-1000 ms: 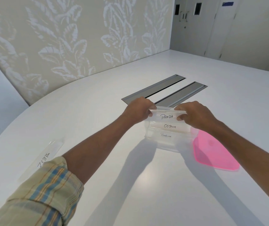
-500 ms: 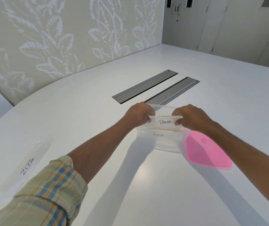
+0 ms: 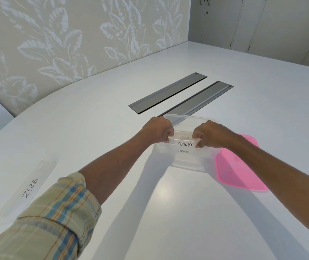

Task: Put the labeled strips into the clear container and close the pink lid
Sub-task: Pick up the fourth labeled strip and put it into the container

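Observation:
A clear container (image 3: 186, 163) stands open on the white table. My left hand (image 3: 159, 131) and my right hand (image 3: 210, 135) each pinch one end of a clear strip marked PANDA (image 3: 184, 144), held level at the container's rim. Below it, inside the container, lies a strip marked PENGUIN (image 3: 182, 151); another strip shows partly behind the PANDA one. The pink lid (image 3: 238, 167) lies flat on the table, touching the container's right side. A strip marked ZEBRA (image 3: 30, 187) lies on the table far to the left, apart from both hands.
Two grey metal cable hatches (image 3: 168, 92) are set into the table (image 3: 168, 212) just beyond the container. A leaf-patterned wall runs along the left. Cupboard doors stand at the back right.
Both hands have lowered the PANDA strip further into the container; it now covers the OSTRICH strip seen a second ago. The camera has tilted down, bringing the ZEBRA strip more into view.

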